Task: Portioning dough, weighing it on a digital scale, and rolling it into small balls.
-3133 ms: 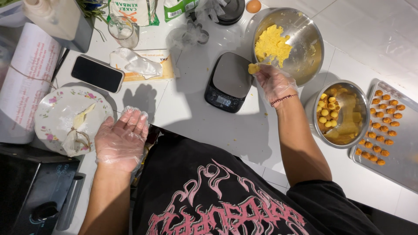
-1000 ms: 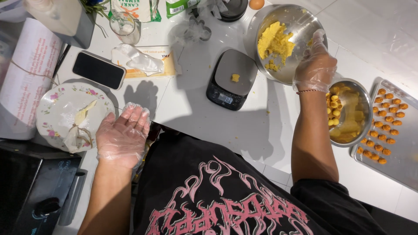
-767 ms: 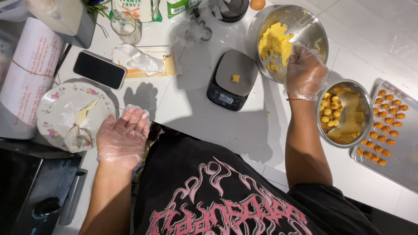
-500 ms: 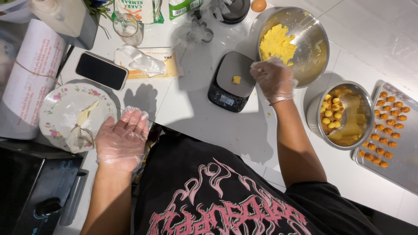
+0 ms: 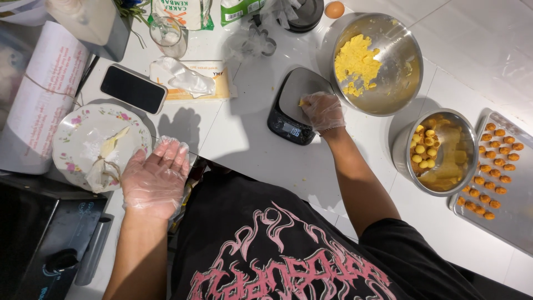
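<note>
Near the middle of the frame, on the white desk (image 5: 239, 139), we are resting our right hand (image 5: 322, 110) on the platform of the small black kitchen scale (image 5: 294, 114), its gloved fingers (image 5: 312, 103) curling down around a small lump of yellow dough (image 5: 303, 102) that is peeking out at their left edge; the fingers are pinching or pressing that piece, though we cannot tell how firmly. Just up and to the right of this hand, the large steel bowl (image 5: 400, 83) is holding the main mass of yellow dough, so the supply is lying close beside the right hand and well away from the left. Our left hand (image 5: 156, 178), also gloved, is lying flat and released at the desk's near edge in the lower left, grasping nothing, just beside the flowered plate (image 5: 72, 133). Further right, a smaller steel bowl (image 5: 466, 133) is holding yellow balls, and a tray (image 5: 516, 211) at the right edge is carrying rows of small orange pieces. A dark phone (image 5: 133, 89) is lying in the upper left. The lump looks roundish, showing no clear long axis.
</note>
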